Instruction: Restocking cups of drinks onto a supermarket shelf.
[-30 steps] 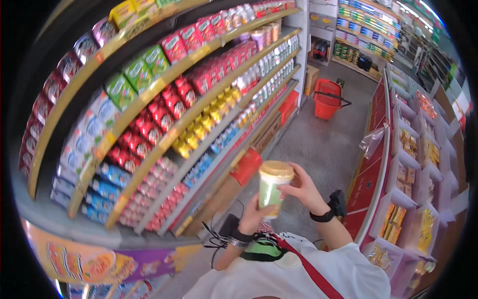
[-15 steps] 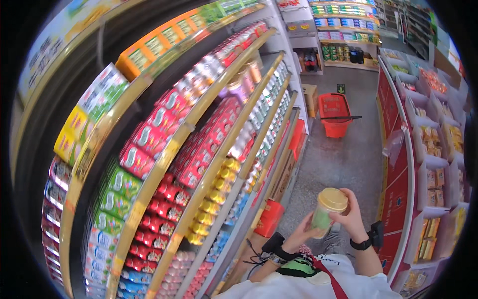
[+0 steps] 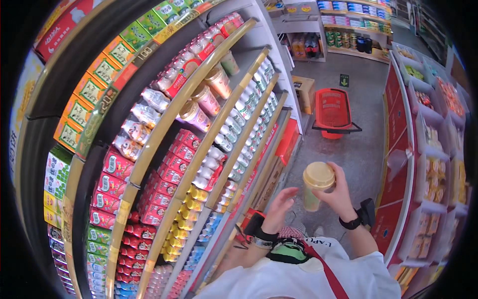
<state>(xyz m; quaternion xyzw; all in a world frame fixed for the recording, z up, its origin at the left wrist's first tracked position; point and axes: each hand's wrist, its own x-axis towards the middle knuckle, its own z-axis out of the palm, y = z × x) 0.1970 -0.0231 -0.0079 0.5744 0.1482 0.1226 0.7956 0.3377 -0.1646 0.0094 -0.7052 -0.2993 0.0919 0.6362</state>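
A lidded drink cup (image 3: 317, 177) with a pale yellow lid and a light green body is held upright in front of my body. My right hand (image 3: 339, 189) is closed around its right side, just below the lid. My left hand (image 3: 280, 209) is off the cup, a little to its left, with fingers loosely apart and nothing in them. On the shelf rack to my left, similar large lidded cups (image 3: 205, 99) in purple, pink and brown stand in a row. Boxed red drinks (image 3: 164, 174) sit on the shelf below them.
A red shopping basket (image 3: 332, 112) with a dark handle stands on the aisle floor ahead, beside a cardboard box (image 3: 302, 92). Bins of packaged snacks (image 3: 434, 174) line the right side behind a red panel (image 3: 396, 134). Stocked shelves close the far end.
My left hand has let go of the cup and moved left, while my right hand keeps hold of it. The view has shifted, bringing the large lidded cups on the rack into clearer sight.
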